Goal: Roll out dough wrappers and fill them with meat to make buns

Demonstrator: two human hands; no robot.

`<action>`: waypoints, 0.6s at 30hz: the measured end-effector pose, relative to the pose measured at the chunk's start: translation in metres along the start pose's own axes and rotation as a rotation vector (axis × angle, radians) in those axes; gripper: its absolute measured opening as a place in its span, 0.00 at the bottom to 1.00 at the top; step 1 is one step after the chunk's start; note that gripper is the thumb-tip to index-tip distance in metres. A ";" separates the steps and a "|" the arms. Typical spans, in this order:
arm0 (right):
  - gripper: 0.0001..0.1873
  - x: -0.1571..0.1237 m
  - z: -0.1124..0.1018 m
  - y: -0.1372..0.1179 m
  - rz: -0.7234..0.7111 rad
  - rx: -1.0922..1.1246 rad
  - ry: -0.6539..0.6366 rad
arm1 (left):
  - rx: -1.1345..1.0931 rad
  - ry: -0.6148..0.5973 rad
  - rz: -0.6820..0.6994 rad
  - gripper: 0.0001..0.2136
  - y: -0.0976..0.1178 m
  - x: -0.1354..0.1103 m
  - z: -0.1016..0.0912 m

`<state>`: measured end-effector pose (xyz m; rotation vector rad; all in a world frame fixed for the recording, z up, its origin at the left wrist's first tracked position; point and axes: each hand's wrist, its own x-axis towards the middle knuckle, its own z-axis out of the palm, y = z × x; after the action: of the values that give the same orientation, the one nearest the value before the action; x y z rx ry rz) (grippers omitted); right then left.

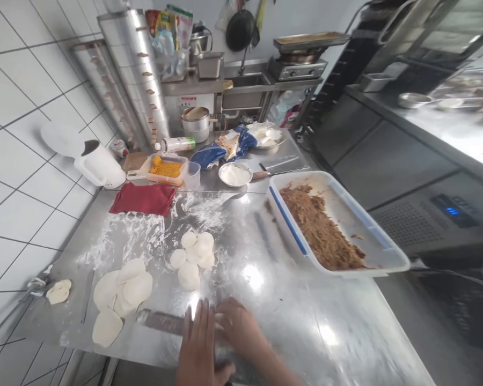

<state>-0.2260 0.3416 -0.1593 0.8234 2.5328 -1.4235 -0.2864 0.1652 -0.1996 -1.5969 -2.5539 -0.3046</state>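
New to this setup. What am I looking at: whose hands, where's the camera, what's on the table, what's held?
No machine here: these are a person's bare hands, seen by a head-worn camera looking forward and down. It's one view. The left hand lies palm down, fingers straight; the right hand is beside it. A blurred, bar-like thing reaches the left hand; whether it's gripped isn't clear. On the steel table are flat dough rounds, smaller dough pieces, a red cloth and a tub of brown crumbly stuff.
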 end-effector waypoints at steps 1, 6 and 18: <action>0.15 -0.009 -0.001 0.002 0.032 0.015 0.024 | 0.019 0.067 0.033 0.47 0.005 -0.010 0.000; 0.20 -0.036 0.003 0.013 0.173 0.030 0.148 | 0.030 0.009 0.096 0.44 0.019 0.006 -0.006; 0.18 -0.050 0.001 0.027 0.225 0.066 0.183 | -0.026 -0.022 0.131 0.45 0.045 0.011 0.002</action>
<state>-0.1695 0.3318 -0.1624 1.2590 2.4319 -1.4240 -0.2502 0.1942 -0.1945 -1.7769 -2.4560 -0.3097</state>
